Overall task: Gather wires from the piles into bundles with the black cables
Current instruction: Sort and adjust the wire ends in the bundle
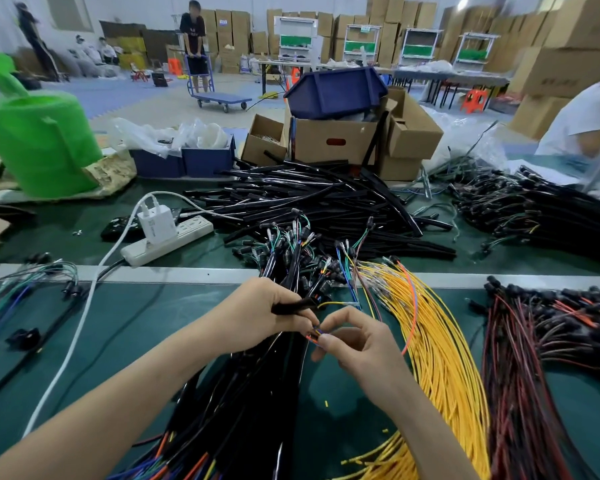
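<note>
Presently, at the middle of the worktop [194, 292] toward its near edge, the left hand [257, 315] is curled round the end of a black cable [293, 306], fingers closed on it. The right hand [359, 337] pinches a small cluster of coloured wire ends [315, 333] between thumb and forefinger, just beside the cable end; its other fingers are loosely bent. One yellow wire [338, 303] arcs out near the cable end, unheld.

Risk: that loose strand could snag on the bundles [250, 393] beneath the hands, or on the yellow pile [440, 358] toward the right edge, and pull free. The pinch is narrow, so thin ends may slip or splay, leaving the bundle a wire short.
</note>
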